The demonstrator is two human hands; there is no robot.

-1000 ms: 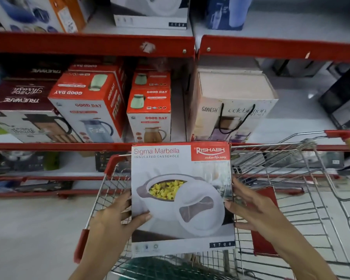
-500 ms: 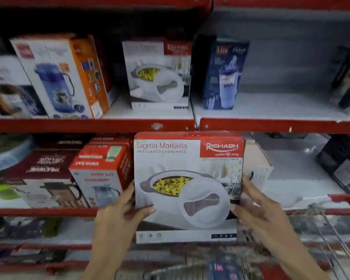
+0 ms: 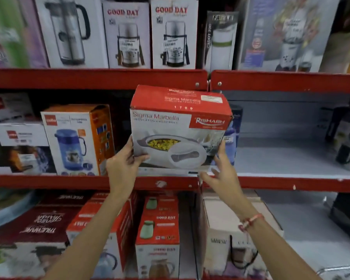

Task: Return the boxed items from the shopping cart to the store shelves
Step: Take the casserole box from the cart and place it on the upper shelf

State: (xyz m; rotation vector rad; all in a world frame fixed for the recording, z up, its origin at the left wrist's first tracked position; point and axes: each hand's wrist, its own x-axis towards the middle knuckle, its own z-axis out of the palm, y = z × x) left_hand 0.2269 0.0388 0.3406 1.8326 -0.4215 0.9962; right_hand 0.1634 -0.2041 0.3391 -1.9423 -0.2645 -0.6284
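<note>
You hold the casserole box [image 3: 180, 134] in both hands at the level of the middle shelf [image 3: 49, 181], its front face toward you and its red top tipped into view. Your left hand [image 3: 122, 164] clasps the lower left corner, thumb across the front face. Your right hand [image 3: 220, 172] sits at the lower right corner, fingers spread along the side and underside; it grips the box too.

Whether the box's base touches the shelf edge or rides just above it cannot be told; motion blur hides that line.

Left of the box: the orange-and-white flask box [image 3: 77, 138], upright, just beside your left hand. Right of the box and partly hidden behind it: a blue box [image 3: 231, 138]. Directly behind the casserole box the bay is dark and hidden.

Above: the red beam of the upper shelf [image 3: 97, 78] lies close over the box's rear top edge. Two "Good Day" boxes [image 3: 127, 35] stand on that upper shelf.

Open room: bare grey shelf surface [image 3: 281, 156] runs right of the blue box as far as a black-and-white mug box [image 3: 348, 142] at the far right.
</note>
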